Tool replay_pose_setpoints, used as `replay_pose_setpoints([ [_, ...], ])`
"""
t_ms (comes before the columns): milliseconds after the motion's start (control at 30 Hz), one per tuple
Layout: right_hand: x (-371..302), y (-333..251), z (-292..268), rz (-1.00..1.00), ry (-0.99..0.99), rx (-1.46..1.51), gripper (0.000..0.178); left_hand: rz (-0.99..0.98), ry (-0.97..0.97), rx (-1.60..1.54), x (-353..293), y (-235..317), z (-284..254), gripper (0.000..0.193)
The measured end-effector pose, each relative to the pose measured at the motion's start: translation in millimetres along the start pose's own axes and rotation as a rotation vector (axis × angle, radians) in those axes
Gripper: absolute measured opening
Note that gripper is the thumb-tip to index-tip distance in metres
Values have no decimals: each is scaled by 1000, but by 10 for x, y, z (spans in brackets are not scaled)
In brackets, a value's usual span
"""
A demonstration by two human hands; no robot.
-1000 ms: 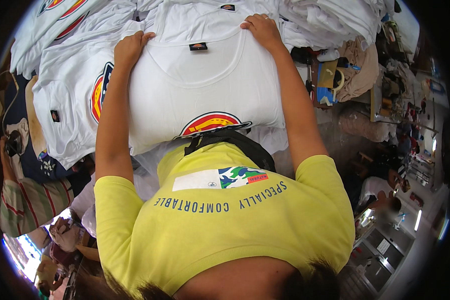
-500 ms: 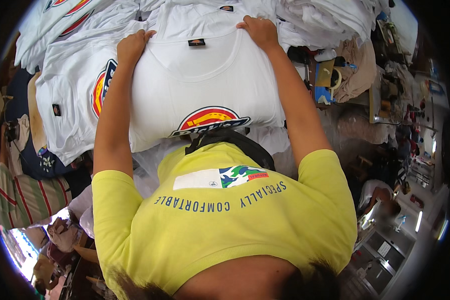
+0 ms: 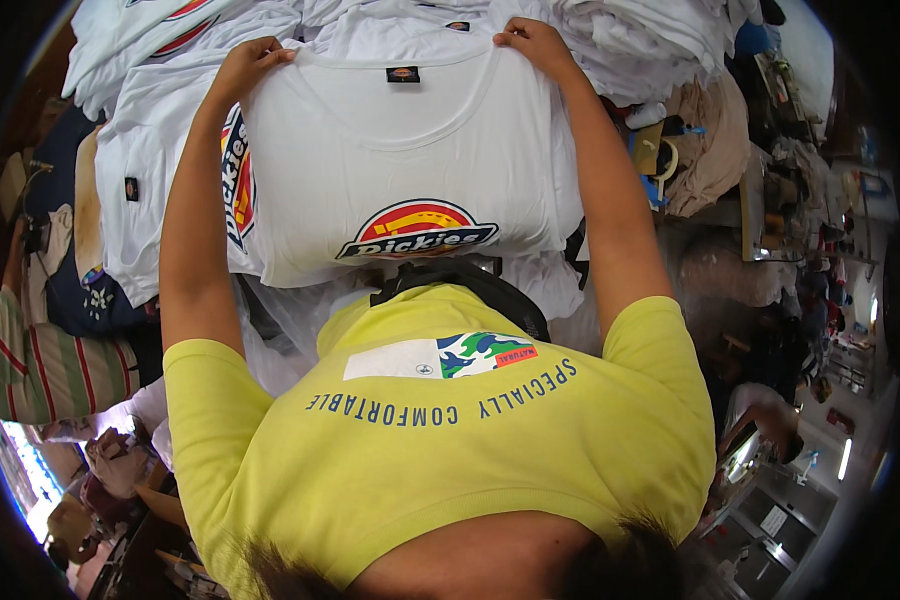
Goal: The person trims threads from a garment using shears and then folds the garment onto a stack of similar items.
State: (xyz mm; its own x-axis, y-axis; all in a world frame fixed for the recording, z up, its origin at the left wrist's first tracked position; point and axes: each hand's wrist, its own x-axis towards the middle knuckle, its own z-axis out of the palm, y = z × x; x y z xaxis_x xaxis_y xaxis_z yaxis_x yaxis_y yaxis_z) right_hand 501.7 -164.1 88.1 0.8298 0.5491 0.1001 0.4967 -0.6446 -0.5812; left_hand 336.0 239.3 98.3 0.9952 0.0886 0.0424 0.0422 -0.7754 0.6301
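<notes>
A white sleeveless shirt (image 3: 305, 165) lies spread before me, with a wide scooped neck, a small black neck label (image 3: 403, 74) and a red, yellow and dark blue printed logo (image 3: 420, 232) near my body. At its far left shoulder, my left hand (image 3: 253, 66) pinches the fabric between thumb and fingers. My right hand (image 3: 533, 46) grips the opposite shoulder in the same way, so the neckline is drawn out between the two. Other white shirts (image 3: 160, 130) with similar labels and prints lie under and beside it.
Heaped white garments (image 3: 640, 45) stand at the far right. Beyond my right arm are a roll of tape (image 3: 667, 160) and beige cloth (image 3: 710, 140). A person in a striped shirt (image 3: 65, 370) is at the left; another person (image 3: 765, 415) is bent over at the right.
Both hands have moved apart, the left one outward and up, stretching the shirt's neckline wider. The shirt's printed front has come more fully into sight.
</notes>
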Motion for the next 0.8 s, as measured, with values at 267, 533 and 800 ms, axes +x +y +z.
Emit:
replay_pose_setpoints([
  [267, -87, -67, -125, -44, 105, -24, 35, -2, 87, 7, -79, 84, -58, 41],
  [533, -982, -264, -212, -439, 297, -151, 23, 194, 373, 35, -1027, 482, 62, 17],
  [800, -2395, -200, 423, -374, 297, -331, 24, 186, 426, 208, -2431, 548, 901, 21],
])
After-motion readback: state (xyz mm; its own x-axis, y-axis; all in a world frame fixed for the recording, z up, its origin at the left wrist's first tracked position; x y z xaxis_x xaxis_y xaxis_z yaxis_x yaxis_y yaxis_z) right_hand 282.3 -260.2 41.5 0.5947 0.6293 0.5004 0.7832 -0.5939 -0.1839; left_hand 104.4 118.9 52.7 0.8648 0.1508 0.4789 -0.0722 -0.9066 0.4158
